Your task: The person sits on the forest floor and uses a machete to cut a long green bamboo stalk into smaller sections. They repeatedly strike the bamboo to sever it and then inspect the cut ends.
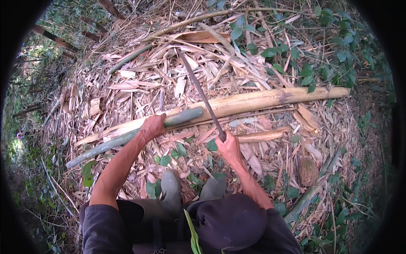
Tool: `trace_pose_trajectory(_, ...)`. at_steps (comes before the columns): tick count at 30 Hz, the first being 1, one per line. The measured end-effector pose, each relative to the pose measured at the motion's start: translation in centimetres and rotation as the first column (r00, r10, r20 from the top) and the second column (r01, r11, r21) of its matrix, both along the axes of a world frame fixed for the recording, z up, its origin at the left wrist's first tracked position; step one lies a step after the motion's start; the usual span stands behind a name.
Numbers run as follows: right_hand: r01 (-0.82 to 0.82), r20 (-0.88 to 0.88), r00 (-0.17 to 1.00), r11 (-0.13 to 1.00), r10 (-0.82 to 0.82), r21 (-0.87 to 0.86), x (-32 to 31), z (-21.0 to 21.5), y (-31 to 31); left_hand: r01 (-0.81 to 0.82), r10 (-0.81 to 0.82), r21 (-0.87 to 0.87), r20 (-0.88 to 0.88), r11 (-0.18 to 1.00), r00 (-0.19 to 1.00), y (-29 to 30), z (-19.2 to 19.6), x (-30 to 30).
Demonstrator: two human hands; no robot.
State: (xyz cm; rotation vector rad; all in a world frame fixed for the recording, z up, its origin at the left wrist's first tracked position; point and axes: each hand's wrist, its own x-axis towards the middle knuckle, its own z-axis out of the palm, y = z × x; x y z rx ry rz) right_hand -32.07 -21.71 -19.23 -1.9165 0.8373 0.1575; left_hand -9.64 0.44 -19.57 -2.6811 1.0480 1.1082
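One green bamboo pole (127,137), long, straight, left hand (153,125) gripping

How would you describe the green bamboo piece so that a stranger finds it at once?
A long pale split bamboo pole crosses the leaf litter. Along its near side lies the green bamboo piece, gripped by the left hand. It alone is smooth, round and grey-green.
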Motion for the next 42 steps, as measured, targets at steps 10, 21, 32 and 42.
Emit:
trace_pose_trajectory(10, -0.119, -0.152, 0.983, 0.984, 0.099, -0.129, -2.9, -3.9, 0.0, -0.003, 0.003, -0.005, 0.028, 1.000, 1.000, -0.4, -0.3, -0.4)
trace_pose_trajectory(21, 0.161, 0.143, 0.975, 0.984, -0.171, 0.076, 2.2, 3.9, 0.7, -0.126, 0.126, 0.030, 0.007, 0.992, 0.992, 0.3, -0.6, -0.8)
trace_pose_trajectory(32, 0.096, -0.016, 0.995, 0.994, -0.095, 0.051, 0.1, 1.5, 1.5, -0.103, 0.104, -0.027, 0.021, 0.994, 0.994, 0.9, -0.5, -1.4)
trace_pose_trajectory(42, 0.057, -0.069, 0.996, 0.989, -0.049, 0.135, -3.1, -4.1, 2.5, -0.081, 0.082, -0.064, 0.005, 0.995, 0.997, 0.3, 0.8, -0.6)
